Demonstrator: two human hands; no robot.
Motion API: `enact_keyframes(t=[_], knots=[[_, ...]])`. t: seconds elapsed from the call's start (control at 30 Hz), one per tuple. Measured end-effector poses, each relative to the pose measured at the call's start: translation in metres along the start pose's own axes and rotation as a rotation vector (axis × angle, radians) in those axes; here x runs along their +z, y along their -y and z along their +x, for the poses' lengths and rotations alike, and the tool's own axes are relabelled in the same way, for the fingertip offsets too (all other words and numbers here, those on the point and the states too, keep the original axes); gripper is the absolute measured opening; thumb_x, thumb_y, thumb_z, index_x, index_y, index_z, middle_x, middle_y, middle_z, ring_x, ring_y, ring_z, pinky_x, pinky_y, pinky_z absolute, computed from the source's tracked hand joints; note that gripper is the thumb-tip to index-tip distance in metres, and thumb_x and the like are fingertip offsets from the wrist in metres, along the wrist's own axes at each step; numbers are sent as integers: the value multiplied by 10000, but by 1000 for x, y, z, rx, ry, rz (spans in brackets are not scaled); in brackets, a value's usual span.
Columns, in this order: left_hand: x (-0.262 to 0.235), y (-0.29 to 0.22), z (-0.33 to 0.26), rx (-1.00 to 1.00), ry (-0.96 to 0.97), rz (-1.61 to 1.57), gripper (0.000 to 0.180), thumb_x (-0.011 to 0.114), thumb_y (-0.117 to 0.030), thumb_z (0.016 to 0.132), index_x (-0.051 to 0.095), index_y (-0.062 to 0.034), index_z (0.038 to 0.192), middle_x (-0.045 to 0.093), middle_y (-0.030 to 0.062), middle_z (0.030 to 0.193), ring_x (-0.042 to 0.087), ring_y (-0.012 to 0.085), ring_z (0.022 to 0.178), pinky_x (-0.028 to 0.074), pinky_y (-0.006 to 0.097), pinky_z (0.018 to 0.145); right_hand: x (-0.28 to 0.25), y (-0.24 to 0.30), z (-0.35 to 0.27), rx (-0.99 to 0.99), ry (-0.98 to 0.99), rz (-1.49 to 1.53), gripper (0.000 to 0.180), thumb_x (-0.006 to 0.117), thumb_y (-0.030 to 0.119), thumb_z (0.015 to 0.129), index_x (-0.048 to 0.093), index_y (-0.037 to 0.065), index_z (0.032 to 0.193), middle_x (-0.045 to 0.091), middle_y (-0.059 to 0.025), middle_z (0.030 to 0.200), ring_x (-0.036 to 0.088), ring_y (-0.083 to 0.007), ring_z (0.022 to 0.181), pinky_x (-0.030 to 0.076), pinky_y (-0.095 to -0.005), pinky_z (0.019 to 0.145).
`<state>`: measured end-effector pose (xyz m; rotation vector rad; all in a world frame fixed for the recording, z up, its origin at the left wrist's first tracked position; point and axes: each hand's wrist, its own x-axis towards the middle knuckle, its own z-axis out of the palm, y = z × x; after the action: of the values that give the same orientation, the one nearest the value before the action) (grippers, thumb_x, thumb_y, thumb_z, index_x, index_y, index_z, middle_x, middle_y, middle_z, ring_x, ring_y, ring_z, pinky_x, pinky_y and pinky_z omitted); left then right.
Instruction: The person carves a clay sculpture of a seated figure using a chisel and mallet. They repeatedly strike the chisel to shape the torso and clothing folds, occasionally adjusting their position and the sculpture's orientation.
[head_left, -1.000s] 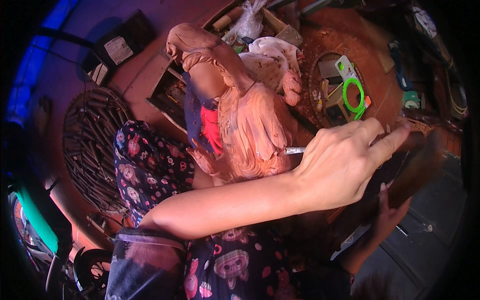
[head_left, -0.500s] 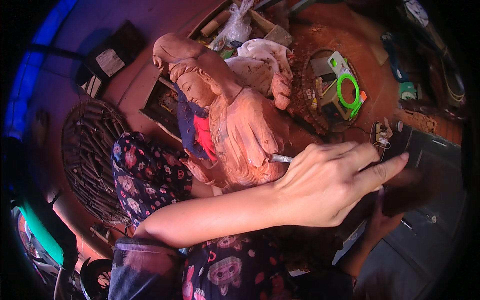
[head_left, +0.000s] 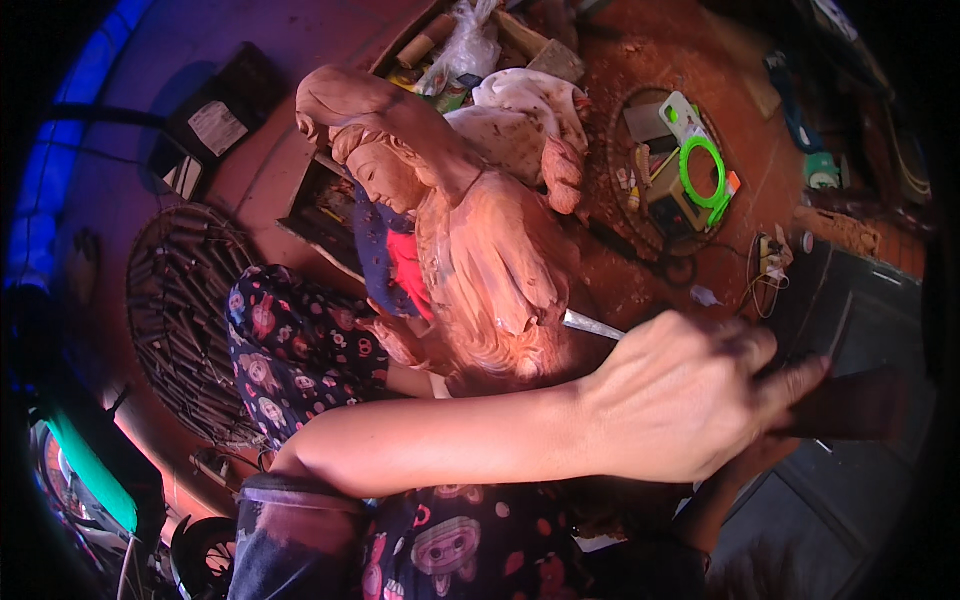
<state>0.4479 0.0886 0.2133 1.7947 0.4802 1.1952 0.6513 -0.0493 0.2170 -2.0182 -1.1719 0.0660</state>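
Note:
A reddish-brown carved wooden statue (head_left: 490, 250) of a robed figure with a high headdress leans in front of me, its face turned left. My left hand (head_left: 680, 400) reaches across from the lower left, closed around a chisel (head_left: 595, 325). The chisel's steel blade points left, its tip at the lower edge of the carved robe; the handle is hidden in the hand. Behind it, my right hand (head_left: 765, 458) is mostly covered. A dark brown wooden mallet (head_left: 850, 405) shows beside it, slightly blurred, and the right fingers are largely out of sight.
A round basket (head_left: 190, 320) at left holds many chisels. Beyond the statue stand a box of scraps, a white cloth (head_left: 520, 115) and a round tray with a green ring (head_left: 703, 178). A black box (head_left: 225, 105) lies far left. Patterned trousers (head_left: 450, 545) cover my legs.
My left hand has shifted slightly right and down, with more of the chisel blade showing. The mallet, smeared before, now shows more clearly at the right. My right hand is more covered.

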Motion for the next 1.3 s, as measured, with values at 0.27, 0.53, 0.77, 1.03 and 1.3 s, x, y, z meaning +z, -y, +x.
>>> enact_keyframes(t=[0.27,0.53,0.77,1.03,1.3], knots=[[1,7,4,-144,-108,44,439,664,-253,874,639,-2,1233,592,118,779,639,292,702,512,389,565,-6,1,4,51,74,10,306,735,63,871,639,-38,1143,680,-113,1093,636,-198,996,505,-334,896],[3,9,9,-116,-231,-35,415,675,-244,866,645,-21,1214,582,120,790,628,302,708,510,390,579,-11,10,14,66,136,103,293,644,38,916,613,-61,1190,668,-127,1125,634,-208,1032,492,-330,901],[3,5,7,-72,-145,24,400,667,-233,871,646,-13,1206,602,128,821,642,296,731,519,386,589,-6,16,14,10,53,130,260,614,19,922,625,-81,1161,662,-124,1120,630,-201,1021,484,-323,891],[4,10,8,-118,-240,32,395,672,-230,871,645,-10,1197,595,125,818,639,296,731,514,386,593,-1,21,14,28,121,137,110,671,13,864,602,2,949,609,-48,876,560,-143,797,452,-272,808],[1,9,6,-123,-259,39,397,702,-231,849,659,-22,1184,575,107,798,628,277,714,506,373,579,-11,17,19,63,22,15,268,704,6,868,643,-53,1122,673,-111,1084,629,-189,996,495,-315,885]])
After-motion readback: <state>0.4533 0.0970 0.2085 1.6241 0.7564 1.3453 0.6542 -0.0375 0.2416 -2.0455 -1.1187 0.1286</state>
